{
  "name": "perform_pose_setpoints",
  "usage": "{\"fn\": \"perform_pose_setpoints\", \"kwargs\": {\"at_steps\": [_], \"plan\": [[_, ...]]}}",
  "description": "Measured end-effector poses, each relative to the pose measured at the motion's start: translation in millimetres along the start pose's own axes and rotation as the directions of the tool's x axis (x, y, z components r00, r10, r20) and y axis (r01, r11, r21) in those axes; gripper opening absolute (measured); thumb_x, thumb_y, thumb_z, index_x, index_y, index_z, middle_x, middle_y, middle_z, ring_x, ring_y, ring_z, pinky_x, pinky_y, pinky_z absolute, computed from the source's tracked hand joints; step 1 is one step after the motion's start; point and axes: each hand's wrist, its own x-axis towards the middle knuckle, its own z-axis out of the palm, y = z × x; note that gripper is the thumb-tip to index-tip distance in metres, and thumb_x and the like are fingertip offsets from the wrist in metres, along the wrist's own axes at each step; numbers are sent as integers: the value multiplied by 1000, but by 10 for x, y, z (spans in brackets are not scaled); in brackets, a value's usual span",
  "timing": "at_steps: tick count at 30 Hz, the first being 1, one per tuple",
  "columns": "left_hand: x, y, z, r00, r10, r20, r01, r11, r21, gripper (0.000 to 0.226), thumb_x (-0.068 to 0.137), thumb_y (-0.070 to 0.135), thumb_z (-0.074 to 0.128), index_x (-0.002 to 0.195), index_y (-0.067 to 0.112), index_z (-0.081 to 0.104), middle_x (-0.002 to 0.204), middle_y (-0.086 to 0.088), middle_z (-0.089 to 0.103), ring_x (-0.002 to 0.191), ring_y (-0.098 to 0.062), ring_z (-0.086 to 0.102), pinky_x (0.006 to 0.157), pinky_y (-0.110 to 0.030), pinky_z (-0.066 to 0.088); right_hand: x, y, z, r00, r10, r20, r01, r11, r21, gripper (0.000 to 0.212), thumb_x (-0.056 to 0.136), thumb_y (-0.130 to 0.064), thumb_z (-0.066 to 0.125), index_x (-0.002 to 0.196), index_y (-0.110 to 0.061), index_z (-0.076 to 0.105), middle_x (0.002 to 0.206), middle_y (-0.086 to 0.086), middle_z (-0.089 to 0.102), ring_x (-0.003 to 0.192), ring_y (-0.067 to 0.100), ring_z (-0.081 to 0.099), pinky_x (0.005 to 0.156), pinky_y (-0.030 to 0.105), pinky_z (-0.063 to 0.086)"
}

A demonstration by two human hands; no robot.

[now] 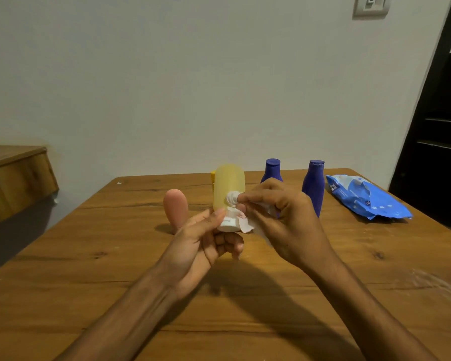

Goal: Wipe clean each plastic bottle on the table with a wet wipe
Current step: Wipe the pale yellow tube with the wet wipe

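Far left: the corner of a wooden side table (16, 178), set apart from the desk (89, 256). The desk is brown wood with the grain running across.

Pink bottle (175, 207): stands upright on the desk just left of the hands, rounded end up, its foot partly hidden behind the left hand (203, 246).

Left hand: fingers and thumb curled round the lower end of the yellow bottle (228, 186), holding it above the middle of the desk. The bottle is upside down, white cap (228, 226) pointing down. A small yellow thing (213, 175) peeks out behind it; I cannot tell what it is.

Wet wipe (246, 226): white, bunched over a fingertip and pressed to the yellow bottle's side just above the cap. A loose corner hangs beside the cap.

Right hand (284, 217): forefinger and thumb pinch the wipe, and the other fingers are curled loosely behind.

Two blue bottles, both upright on the desk behind the right hand: the near blue bottle (272, 169) is half hidden by the knuckles, and the far blue bottle (314, 186) stands to its right.

Wipe pack (362, 199): blue, lying flat near the desk's right edge, with the top flap lifted.

Upper right on the wall is a light switch (370, 6). A dark door frame (427, 126) stands at the far right.
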Motion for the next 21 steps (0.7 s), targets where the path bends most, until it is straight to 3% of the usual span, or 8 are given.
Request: {"fn": "perform_pose_setpoints", "kwargs": {"at_steps": [3, 5, 9, 11, 14, 16, 18, 21], "plan": [[8, 18, 31, 996, -15, -93, 9, 998, -64, 30, 85, 25, 61, 102, 1, 65, 82, -15, 67, 70, -22, 62, 61, -34, 53, 1, -24, -18, 987, 32, 156, -28, 999, -32, 18, 84, -21, 66, 101, -19, 72, 93, -10, 61, 87, 4, 59, 70, 20, 50], [12, 40, 41, 991, -41, -129, 24, 991, -130, 32, 83, 25, 59, 104, 1, 64, 84, -14, 68, 71, -22, 63, 63, -33, 55, 11, -31, -42, 985, 48, 166, -45, 999, -21, 18, 83, -23, 67, 100, -21, 72, 94, -11, 62, 88, 4, 59, 71, 20, 51], [-2, 99, 55, 986, -66, -154, 35, 980, -195, 43, 85, 25, 59, 120, -1, 57, 97, -17, 70, 73, -22, 62, 71, -35, 52, 34, -65, -86, 991, 91, -100, -86, 995, 57, 17, 82, -22, 67, 98, -27, 69, 96, -12, 65, 89, 2, 60, 71, 15, 51], [-8, 126, 60, 981, -75, -176, 36, 976, -215, 41, 85, 25, 59, 118, 1, 59, 101, -18, 72, 72, -21, 63, 74, -36, 49, 28, -72, -66, 979, 90, -183, -81, 995, 53, 18, 82, -22, 68, 99, -25, 69, 95, -12, 65, 89, 2, 61, 70, 15, 51], [-15, 151, 79, 972, -89, -216, 38, 972, -231, 27, 85, 25, 60, 102, 6, 67, 95, -17, 73, 71, -22, 65, 74, -37, 49, -3, -80, -1, 973, 64, -222, -57, 998, 34, 19, 82, -23, 68, 100, -22, 69, 95, -7, 66, 89, 5, 62, 70, 18, 53], [-30, 160, 104, 967, -85, -239, 31, 975, -221, 23, 88, 26, 58, 81, 14, 76, 84, -14, 73, 71, -21, 64, 74, -36, 48, -20, -101, 41, 976, 16, -219, -16, 1000, 3, 19, 82, -23, 67, 101, -25, 67, 95, -8, 65, 90, 4, 60, 70, 15, 51], [-42, 170, 130, 966, -65, -251, 9, 976, -219, 44, 94, 25, 52, 57, 23, 77, 78, -9, 69, 75, -20, 61, 74, -33, 46, -37, -122, 70, 977, -38, -211, 30, 999, -40, 19, 82, -22, 67, 102, -24, 66, 95, -8, 64, 89, 3, 59, 70, 12, 48], [-73, 197, 193, 969, -39, -245, -18, 974, -228, 55, 97, 21, 48, 48, 25, 73, 78, -8, 64, 81, -19, 56, 79, -32, 44, -69, -124, 105, 976, -96, -194, 79, 993, -91, 21, 82, -19, 69, 102, -16, 69, 95, -4, 64, 87, 3, 59, 68, 10, 47]]}}
